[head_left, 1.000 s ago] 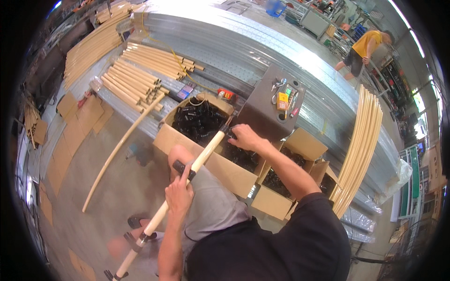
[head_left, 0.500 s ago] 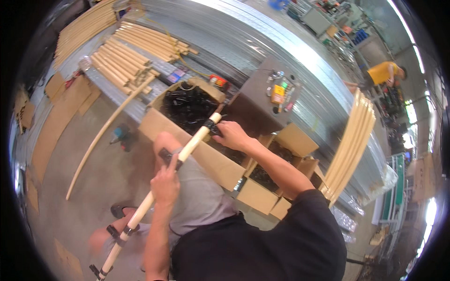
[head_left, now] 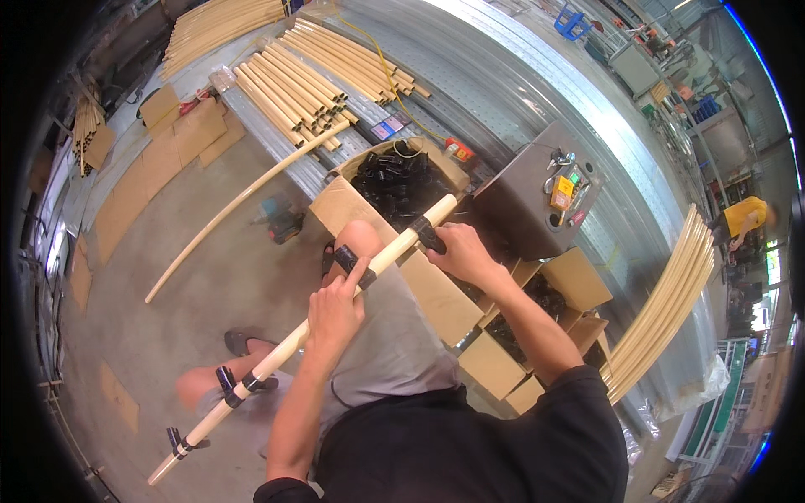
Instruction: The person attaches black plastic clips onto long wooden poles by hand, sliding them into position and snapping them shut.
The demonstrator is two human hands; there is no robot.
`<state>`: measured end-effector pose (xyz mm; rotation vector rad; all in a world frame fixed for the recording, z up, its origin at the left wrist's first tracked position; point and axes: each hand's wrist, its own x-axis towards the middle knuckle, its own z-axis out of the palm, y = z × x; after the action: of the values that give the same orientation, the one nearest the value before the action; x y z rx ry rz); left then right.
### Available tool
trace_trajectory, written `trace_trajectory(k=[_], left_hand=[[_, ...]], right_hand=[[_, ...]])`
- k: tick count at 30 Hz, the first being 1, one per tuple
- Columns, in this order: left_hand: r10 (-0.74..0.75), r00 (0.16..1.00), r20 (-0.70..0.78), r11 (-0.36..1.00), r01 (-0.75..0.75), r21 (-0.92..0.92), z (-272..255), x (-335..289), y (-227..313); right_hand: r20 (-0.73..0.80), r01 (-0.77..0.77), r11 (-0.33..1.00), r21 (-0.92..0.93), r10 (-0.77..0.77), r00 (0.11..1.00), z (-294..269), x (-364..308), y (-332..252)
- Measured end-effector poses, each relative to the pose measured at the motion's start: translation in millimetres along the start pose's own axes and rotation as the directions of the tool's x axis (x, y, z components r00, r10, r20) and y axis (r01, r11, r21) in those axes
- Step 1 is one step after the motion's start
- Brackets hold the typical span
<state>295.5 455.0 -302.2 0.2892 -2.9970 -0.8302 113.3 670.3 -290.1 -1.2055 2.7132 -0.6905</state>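
A long cream-coloured pole (head_left: 285,348) slants across my lap from lower left to upper right. My left hand (head_left: 335,310) is closed round its middle, the index finger stretched along a black pipe joint (head_left: 352,264). Near the pole's upper end, my right hand (head_left: 463,253) grips another black pipe joint (head_left: 426,232) that sits round the pole. Two further black joints (head_left: 239,387) are fitted lower down, towards the near left end. Just beyond the pole stands an opened cardboard box (head_left: 344,205) full of black joints (head_left: 398,180).
Bundled cream poles (head_left: 289,92) lie on metal stock at the back left; more poles (head_left: 662,302) lean at right. A single pole (head_left: 226,222) slopes to the floor near a power drill (head_left: 281,220). Smaller cartons (head_left: 490,365) stand by my right arm. A person in yellow (head_left: 745,220) is far right.
My view has shifted, so the scene sits further right and lower. Both hands keep their hold on the pole and its joint; the pole's lower end now shows.
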Motion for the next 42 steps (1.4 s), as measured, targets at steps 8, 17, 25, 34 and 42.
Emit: trace_trajectory(k=[8,17,25,34,42], left_hand=[[0.116,0.976,-0.182,0.934,-0.045,0.354,24,-6,-7],[0.011,0.997,0.08,0.972,0.008,-0.233,-13,4,-16],[0.096,0.978,0.183,0.835,0.021,-0.549,-31,14,-36],[-0.096,0.973,0.21,0.96,0.146,-0.237,-37,7,-16],[-0.045,0.967,0.251,0.845,0.171,-0.507,-36,17,-12]], right_hand=[[0.16,0.073,0.995,0.066,-0.083,0.984,1,19,-26],[0.079,-0.021,0.992,0.128,0.011,0.997,34,-11,-58],[-0.057,-0.003,0.969,0.247,0.017,0.998,40,-16,-78],[-0.131,-0.096,0.956,0.276,0.137,0.982,62,-16,-81],[-0.336,0.06,0.912,0.406,0.088,0.938,70,-24,-70]])
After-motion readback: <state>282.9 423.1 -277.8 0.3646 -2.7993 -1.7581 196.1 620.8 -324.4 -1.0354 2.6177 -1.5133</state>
